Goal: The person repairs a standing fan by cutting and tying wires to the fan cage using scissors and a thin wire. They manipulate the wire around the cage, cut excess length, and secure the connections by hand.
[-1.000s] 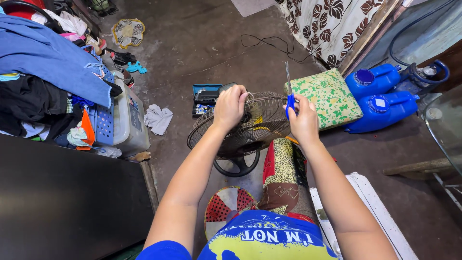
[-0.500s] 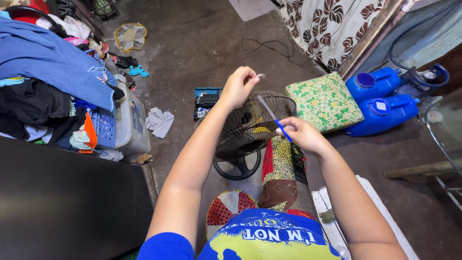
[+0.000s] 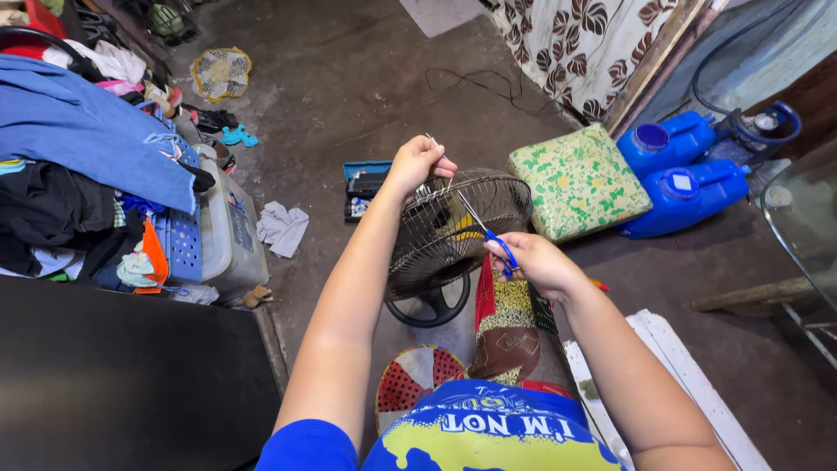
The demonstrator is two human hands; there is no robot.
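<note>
My left hand (image 3: 421, 163) sits at the top rim of the fan (image 3: 453, 228), fingers pinched tight on a thin bit of wire or tie (image 3: 433, 139) that pokes up above the knuckles; can't tell exactly what it is, too small. My right hand (image 3: 534, 262) is just right of the fan grille, closed round a screwdriver (image 3: 488, 231) w/ blue handle; its thin metal shaft runs up-left across the wire guard toward the fan's top. Fan itself stands on its round dark base (image 3: 433, 307) on the concrete floor (image 3: 349, 96), right in front of my knees, grille tilted up toward me.

Behind the fan, to its left: small open blue toolbox (image 3: 362, 185). Just right of the fan: green patterned cushion (image 3: 579, 180), and beyond that, two blue jerrycans (image 3: 680, 170) lying side by side. Well left of the fan: plastic crates (image 3: 209, 235) piled w/ clothes (image 3: 78, 139), plus a white rag (image 3: 282, 228) on the floor betw. crates & fan. Near side of the fan, by my leg: a round red-spotted woven thing (image 3: 414, 375), partly hidden. Leaf-print curtain (image 3: 584, 48) hangs far behind the cushion.
</note>
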